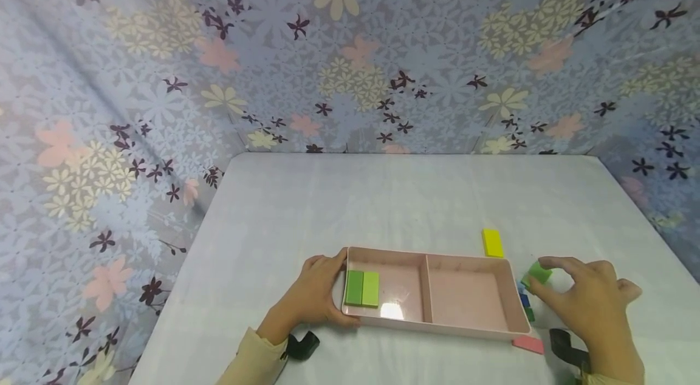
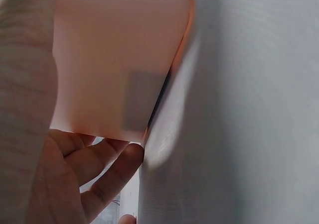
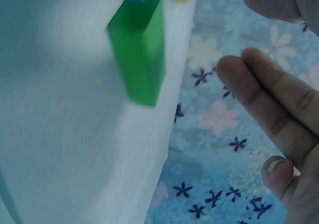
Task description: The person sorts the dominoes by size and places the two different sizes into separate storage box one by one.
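My left hand grips the left end of a pink box with two compartments, its fingers at the far corner and its thumb along the near side. In the left wrist view its fingers curl against the end of the box. Inside the left compartment, a green block and a lighter green block lie side by side. My right hand is at a green block beyond the box's right end. The right wrist view shows this green block apart from the spread thumb and fingers.
A yellow block lies behind the box's right part. Small blue blocks and a dark green block sit against its right end. A red-pink block lies at the near right corner. Flowered cloth rises behind the white table.
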The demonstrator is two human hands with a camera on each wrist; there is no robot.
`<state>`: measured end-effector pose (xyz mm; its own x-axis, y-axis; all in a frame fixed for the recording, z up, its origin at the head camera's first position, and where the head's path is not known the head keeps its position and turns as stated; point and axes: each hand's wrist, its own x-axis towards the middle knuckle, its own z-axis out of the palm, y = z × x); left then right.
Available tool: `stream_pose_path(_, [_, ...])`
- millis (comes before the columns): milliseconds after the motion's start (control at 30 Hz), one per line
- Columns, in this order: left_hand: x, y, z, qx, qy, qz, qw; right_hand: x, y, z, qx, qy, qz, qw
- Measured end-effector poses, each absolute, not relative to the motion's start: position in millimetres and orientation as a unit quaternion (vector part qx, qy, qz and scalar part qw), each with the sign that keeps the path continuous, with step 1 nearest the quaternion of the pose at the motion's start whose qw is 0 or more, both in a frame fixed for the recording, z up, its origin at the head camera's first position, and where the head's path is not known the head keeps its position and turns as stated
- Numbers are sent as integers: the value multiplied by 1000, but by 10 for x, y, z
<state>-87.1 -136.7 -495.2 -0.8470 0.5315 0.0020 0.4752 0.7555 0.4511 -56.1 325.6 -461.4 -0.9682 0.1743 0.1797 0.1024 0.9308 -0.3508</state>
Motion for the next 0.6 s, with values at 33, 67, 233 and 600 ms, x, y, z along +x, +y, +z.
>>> stream_pose_path(33, [-871, -1367, -4953, 268, 935, 223, 65, -574, 3287, -4620, -75, -978, 166, 99])
stream_pose_path(67, [-872, -1366, -4954, 267, 935, 224, 66, -587, 3315, -4627, -80, -980, 160, 90])
stream_pose_path(233, [-867, -1377, -4972, 266, 935, 225, 69, -651, 3423, -4663, -106, -984, 141, 37])
stream_pose_path(600, [-872, -1404, -4978, 271, 934, 226, 63, -721, 3555, -4739, -125, -986, 107, -17])
